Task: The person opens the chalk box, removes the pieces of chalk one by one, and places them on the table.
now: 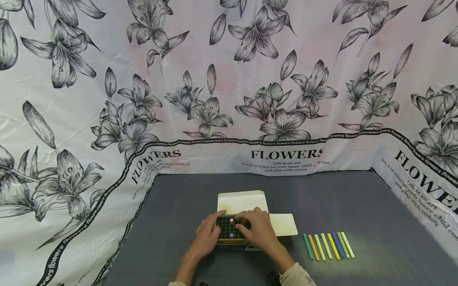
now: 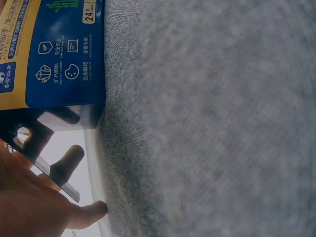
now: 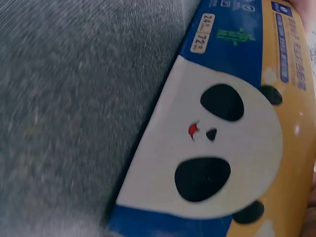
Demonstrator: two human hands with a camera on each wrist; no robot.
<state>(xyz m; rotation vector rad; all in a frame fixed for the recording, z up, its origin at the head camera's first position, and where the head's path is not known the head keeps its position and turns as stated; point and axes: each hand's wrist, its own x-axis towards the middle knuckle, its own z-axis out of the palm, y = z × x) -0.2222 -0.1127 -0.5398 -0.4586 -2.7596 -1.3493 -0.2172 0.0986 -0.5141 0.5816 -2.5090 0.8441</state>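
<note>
A chalk box (image 1: 229, 243) lies on the dark table, its black holed insert (image 1: 223, 226) facing up. A pink chalk stick (image 1: 231, 221) and a pale blue one (image 1: 231, 235) show in the holes. At the box's left end, my left hand (image 1: 206, 234) holds the edge with thumb and forefinger, while other fingers (image 2: 91, 213) stretch out beside a side flap. My right hand (image 1: 259, 229) bends over the right part of the insert, thumb and forefinger close beside the pink chalk; I cannot tell whether they pinch anything. In the right wrist view the box's panda print (image 3: 237, 143) fills much of the picture.
A cream lid flap (image 1: 243, 201) stands out behind the box, and another side flap (image 1: 284, 225) to its right. Several chalk sticks (image 1: 329, 246) in green, orange, yellow and blue lie in a row at the right. A flower-printed cloth (image 1: 214, 159) borders the table.
</note>
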